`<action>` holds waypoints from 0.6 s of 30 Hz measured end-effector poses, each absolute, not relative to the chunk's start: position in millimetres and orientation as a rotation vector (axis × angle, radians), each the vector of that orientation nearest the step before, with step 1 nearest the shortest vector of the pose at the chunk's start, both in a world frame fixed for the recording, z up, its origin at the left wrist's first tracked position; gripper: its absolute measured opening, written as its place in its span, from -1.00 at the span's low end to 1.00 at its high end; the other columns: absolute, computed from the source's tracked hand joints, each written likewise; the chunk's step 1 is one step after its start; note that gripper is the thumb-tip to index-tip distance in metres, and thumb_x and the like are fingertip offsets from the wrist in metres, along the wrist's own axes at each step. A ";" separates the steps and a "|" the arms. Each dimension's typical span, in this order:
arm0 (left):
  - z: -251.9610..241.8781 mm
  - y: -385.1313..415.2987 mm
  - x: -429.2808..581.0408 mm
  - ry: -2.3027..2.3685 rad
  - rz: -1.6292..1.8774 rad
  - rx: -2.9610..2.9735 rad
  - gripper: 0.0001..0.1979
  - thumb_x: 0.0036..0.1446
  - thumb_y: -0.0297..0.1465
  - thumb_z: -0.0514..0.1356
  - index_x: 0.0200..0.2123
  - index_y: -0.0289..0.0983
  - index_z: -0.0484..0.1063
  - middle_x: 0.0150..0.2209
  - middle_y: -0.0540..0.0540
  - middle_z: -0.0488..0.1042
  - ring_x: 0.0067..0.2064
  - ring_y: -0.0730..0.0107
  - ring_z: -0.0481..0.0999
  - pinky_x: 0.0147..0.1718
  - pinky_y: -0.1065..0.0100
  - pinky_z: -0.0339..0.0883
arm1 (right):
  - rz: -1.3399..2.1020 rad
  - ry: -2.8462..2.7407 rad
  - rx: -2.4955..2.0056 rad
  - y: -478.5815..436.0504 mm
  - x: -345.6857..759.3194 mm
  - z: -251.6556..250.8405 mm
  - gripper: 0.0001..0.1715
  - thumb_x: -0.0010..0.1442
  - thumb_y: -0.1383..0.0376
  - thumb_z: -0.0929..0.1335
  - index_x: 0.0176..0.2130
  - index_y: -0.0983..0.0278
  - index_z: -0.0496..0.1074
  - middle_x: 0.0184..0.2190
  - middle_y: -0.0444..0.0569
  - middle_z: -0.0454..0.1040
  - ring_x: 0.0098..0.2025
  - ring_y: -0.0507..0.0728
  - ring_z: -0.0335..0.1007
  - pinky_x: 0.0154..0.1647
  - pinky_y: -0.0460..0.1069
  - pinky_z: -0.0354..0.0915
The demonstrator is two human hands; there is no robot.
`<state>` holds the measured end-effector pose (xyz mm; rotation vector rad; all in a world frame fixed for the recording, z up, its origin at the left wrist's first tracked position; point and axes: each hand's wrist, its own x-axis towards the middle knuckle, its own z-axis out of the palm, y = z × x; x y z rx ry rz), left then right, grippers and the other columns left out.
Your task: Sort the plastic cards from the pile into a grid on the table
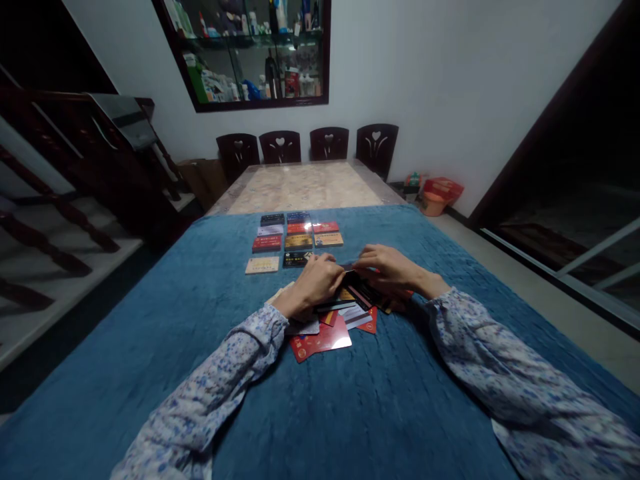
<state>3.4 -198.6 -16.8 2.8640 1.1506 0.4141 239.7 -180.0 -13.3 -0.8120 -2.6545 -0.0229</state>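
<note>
Several dark wooden balusters [30, 235] slant at our far left, then a cardboard box [203, 180] stands by the worktop [300, 183]. Next comes a glass-shelved cabinet [260, 105] of bottles, labels too small for us to read, above four heart-cut chairs [237, 160]. On the blue cloth [130, 320] over the worktop's near part, ten cards or thin stacks [299, 242] form four rough rows, black, blue, lilac, red, gold and cream; their print is illegible to us. Our left hand [315, 283], fingers curled nearly closed, covers part of a loose pile of cards [325, 340], whose nearest red one bears a small emblem. Between our hands a thin edge shows; we cannot tell which holds it. Our right hand [393, 270], fingers bent, hides the pile's right part. Beyond, a red bag [445, 190] tops an orange bin [433, 205], before a dark sliding door [590, 213].
</note>
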 end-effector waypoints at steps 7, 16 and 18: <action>-20.4 -193.9 -2.0 1.151 0.593 2.801 -0.75 0.33 -0.48 0.11 -0.16 -0.27 0.63 -0.09 -0.24 0.60 -0.07 0.16 0.57 -0.02 0.13 0.42 | 0.162 -2.576 -0.941 -176.5 242.2 -22.9 -0.73 0.27 0.40 0.34 -0.13 0.25 0.63 -0.26 0.07 0.59 -0.19 0.15 0.45 -0.18 0.00 0.33; -24.3 -185.1 -10.2 1.075 0.735 2.671 -0.68 0.18 -0.60 0.13 -0.14 -0.26 0.64 -0.11 -0.18 0.63 -0.11 0.25 0.61 -0.04 0.24 0.48 | 0.243 -2.483 -1.027 -171.9 242.2 -33.5 -0.78 0.24 0.39 0.34 -0.18 0.27 0.59 -0.26 0.05 0.55 -0.21 0.14 0.45 -0.17 0.00 0.33; -24.7 -183.8 -11.8 1.059 0.754 2.654 -0.66 0.15 -0.61 0.13 -0.14 -0.26 0.65 -0.12 -0.17 0.63 -0.11 0.27 0.61 -0.05 0.25 0.49 | 0.245 -2.481 -1.031 -171.0 242.0 -33.6 -0.80 0.24 0.37 0.34 -0.19 0.27 0.59 -0.25 0.04 0.55 -0.22 0.13 0.45 -0.18 -0.01 0.32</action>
